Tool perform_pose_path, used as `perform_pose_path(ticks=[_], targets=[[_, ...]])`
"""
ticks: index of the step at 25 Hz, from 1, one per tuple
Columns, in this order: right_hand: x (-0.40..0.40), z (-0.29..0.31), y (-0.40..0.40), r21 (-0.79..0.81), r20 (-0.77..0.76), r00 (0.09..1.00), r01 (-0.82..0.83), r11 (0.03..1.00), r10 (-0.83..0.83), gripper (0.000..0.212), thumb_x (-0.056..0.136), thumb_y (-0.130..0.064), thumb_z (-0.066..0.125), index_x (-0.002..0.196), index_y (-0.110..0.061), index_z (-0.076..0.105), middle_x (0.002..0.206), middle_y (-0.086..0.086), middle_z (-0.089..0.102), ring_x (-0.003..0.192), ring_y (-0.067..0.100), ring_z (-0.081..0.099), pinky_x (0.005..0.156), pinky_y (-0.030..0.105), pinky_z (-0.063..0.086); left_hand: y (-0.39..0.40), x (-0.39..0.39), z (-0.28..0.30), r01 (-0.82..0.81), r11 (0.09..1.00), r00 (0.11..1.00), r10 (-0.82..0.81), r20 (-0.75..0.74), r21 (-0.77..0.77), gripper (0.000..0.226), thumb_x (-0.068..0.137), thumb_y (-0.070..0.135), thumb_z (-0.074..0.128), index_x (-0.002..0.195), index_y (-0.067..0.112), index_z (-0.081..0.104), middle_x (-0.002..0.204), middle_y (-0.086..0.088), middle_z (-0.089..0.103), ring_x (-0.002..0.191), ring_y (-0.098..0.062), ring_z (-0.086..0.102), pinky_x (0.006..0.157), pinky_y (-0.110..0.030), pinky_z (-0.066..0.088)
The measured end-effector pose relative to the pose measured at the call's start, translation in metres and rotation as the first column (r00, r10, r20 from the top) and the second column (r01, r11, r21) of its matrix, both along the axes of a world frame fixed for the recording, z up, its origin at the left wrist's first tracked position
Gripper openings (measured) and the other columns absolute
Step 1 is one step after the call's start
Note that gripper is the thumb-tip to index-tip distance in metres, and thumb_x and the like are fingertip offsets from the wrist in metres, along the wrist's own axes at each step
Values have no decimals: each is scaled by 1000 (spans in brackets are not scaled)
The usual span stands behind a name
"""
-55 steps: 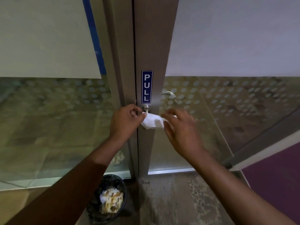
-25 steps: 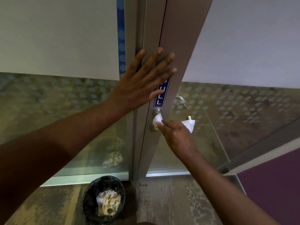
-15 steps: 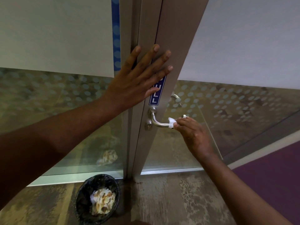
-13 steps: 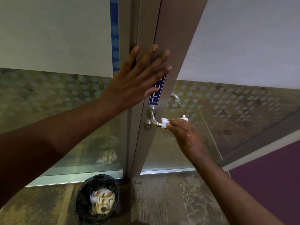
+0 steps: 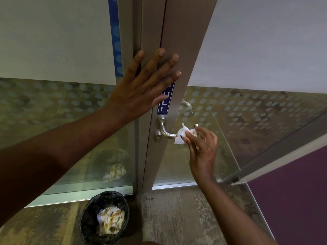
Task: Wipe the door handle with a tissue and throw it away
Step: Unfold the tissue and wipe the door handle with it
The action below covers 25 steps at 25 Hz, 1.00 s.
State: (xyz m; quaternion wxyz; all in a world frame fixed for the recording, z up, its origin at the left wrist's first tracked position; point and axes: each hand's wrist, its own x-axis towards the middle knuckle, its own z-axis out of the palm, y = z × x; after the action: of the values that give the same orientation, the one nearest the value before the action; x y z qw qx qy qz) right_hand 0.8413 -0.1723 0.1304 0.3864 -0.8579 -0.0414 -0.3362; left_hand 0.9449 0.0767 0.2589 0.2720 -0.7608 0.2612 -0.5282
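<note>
A silver lever door handle (image 5: 165, 132) sticks out from the brown metal door frame (image 5: 178, 50), just below a blue PULL sign (image 5: 165, 105). My right hand (image 5: 201, 149) pinches a crumpled white tissue (image 5: 181, 136) around the middle of the handle's bar; the far tip of the bar pokes out past my fingers. My left hand (image 5: 145, 85) lies flat with fingers spread on the door frame above the handle, partly covering the sign.
A black waste bin (image 5: 104, 216) with crumpled paper inside stands on the floor at the foot of the door, below left of the handle. Frosted, dotted glass panels (image 5: 247, 121) flank the frame. A purple wall (image 5: 297, 200) is at the right.
My left hand left the tissue and pressed flat on the door frame. My right hand has slid the tissue back and forth along the handle bar; it now sits near the middle.
</note>
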Motion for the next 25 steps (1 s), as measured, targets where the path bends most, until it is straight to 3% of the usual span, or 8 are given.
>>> perform_pose_path(ticks=[2, 4, 9, 13, 15, 18, 21, 25], targets=[[-5, 1, 21, 382, -102, 994, 81, 921, -45, 19, 85, -23, 84, 103, -29, 82, 121, -7, 56, 112, 3, 56, 83, 13, 53, 0, 0, -1, 0, 1000, 1000, 0, -1, -1, 84, 111, 70, 32, 177, 23, 10, 179, -12, 26, 160, -38, 37, 124, -61, 22], [-3, 3, 37, 625, -168, 983, 163, 763, -72, 18, 79, -19, 90, 96, -24, 84, 115, -1, 58, 103, 3, 65, 81, 18, 58, 0, 0, -2, -5, 1000, 1000, 5, 0, -6, 86, 111, 69, 34, 177, 21, 9, 180, -13, 25, 160, -40, 35, 124, -62, 22], [16, 18, 31, 767, -305, 938, 345, 541, -165, 13, 75, -10, 91, 77, -19, 82, 103, 9, 75, 91, 18, 78, 87, 33, 63, 0, 0, -3, -29, 1000, 999, 29, 25, 1, 86, 111, 68, 35, 177, 20, 7, 180, -14, 22, 160, -41, 26, 123, -63, 22], [42, 36, 8, 705, -403, 900, 421, 571, -166, 7, 76, -10, 88, 77, -15, 83, 78, 5, 81, 81, 22, 79, 84, 34, 63, 0, 0, -3, -46, 999, 999, 46, 28, 10, 85, 112, 67, 32, 177, 20, 7, 180, -14, 21, 159, -41, 24, 123, -63, 22], [50, 42, 1, 662, -429, 890, 425, 617, -153, 7, 75, -13, 90, 76, -16, 84, 72, -2, 81, 74, 11, 78, 84, 31, 64, 0, 1, -4, -47, 999, 999, 47, 24, 8, 85, 112, 67, 31, 177, 20, 6, 181, -15, 19, 159, -42, 22, 123, -63, 21], [41, 36, 1, 611, -436, 888, 411, 677, -146, 16, 75, -20, 91, 89, -16, 86, 80, -4, 83, 78, 5, 78, 85, 28, 62, 1, 2, -5, -38, 999, 999, 38, 11, -4, 85, 111, 67, 33, 177, 19, 6, 181, -15, 18, 160, -42, 20, 125, -64, 18], [25, 24, 6, 616, -438, 885, 421, 666, -155, 26, 76, -23, 91, 99, -14, 84, 90, -3, 83, 85, 7, 79, 85, 28, 63, 1, 2, -5, -44, 999, 999, 44, 31, 1, 86, 111, 67, 34, 177, 19, 7, 180, -15, 21, 159, -42, 23, 124, -63, 20], [39, 41, 1, 584, -460, 874, 430, 688, -155, 12, 75, -19, 91, 85, -19, 85, 78, -4, 82, 76, 9, 79, 85, 36, 65, 0, 2, -5, -29, 1000, 999, 29, 39, 5, 84, 112, 66, 34, 177, 19, 8, 180, -15, 22, 159, -42, 25, 123, -64, 22]])
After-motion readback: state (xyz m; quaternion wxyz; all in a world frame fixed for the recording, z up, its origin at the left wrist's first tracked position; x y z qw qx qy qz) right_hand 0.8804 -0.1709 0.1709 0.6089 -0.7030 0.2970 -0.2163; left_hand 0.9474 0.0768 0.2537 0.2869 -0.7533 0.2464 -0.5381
